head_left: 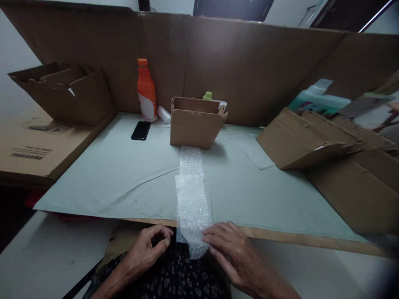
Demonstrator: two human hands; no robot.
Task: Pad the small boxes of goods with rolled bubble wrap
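Bubble-wrap strip, long axis from box toward both hands' fingers.

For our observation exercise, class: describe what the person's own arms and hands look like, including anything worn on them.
Both are bare: the left hand and right hand wear no gloves, rings or watch that can be seen, and no sleeves cover the forearms. Below them shows dark clothing with a small pale floral print.

Clear plastic bubble wrap – glossy, bumpy – lies by a matt cardboard box.
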